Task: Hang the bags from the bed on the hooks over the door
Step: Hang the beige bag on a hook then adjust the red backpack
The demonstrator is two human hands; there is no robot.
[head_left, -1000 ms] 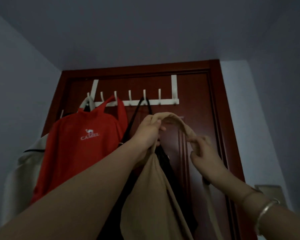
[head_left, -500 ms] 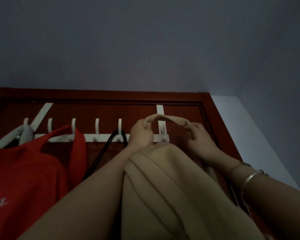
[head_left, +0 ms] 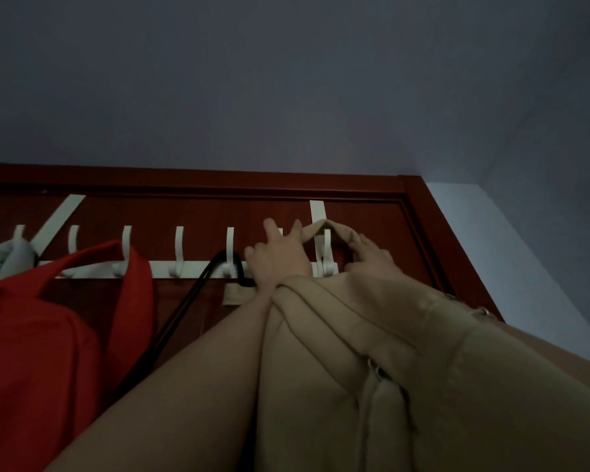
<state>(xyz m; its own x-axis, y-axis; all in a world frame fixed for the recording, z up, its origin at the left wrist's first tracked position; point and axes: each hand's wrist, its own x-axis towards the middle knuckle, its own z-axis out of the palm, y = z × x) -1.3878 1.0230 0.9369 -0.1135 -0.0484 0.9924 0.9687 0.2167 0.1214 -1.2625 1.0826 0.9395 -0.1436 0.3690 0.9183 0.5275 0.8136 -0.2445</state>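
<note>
Beige fabric bag (head_left: 372,352): soft cloth, folds and sags freely, no stiffness in the body. Judged light to moderate; the weight hangs entirely from the strap. Non-slippery, not fragile. Best hold is the strap itself, one hand either side of the hook, so the loop remains open and taut across the tip.

Appearance: plain tan, with stitched seams running down the body, a small metal ring at the right edge and another lower down by a dangling cord. Dim light; finer detail cannot be read.

Position: the bag is raised against the upper door, its body filling the lower right of the view. Its strap loop (head_left: 331,229) arches over the tip of the rightmost white hook (head_left: 327,250), apparently draped on but not yet settled into the curve.

Your left hand (head_left: 278,258) pinches the strap's left end between thumb and finger, other fingers splayed upward. Your right hand (head_left: 372,258) holds the strap's right side, fingers curled on the cloth. Both grips narrow, closed on strap.

Judgement: the step is seating the loop; lower both hands together until the hook bears the load, then let go.

Surroundings: white over-door hook rail (head_left: 191,267) on the dark red door (head_left: 201,212). A black strap (head_left: 191,298) hangs from the neighbouring hook, a red bag (head_left: 48,335) further left, a pale item (head_left: 11,257) at far left.
</note>
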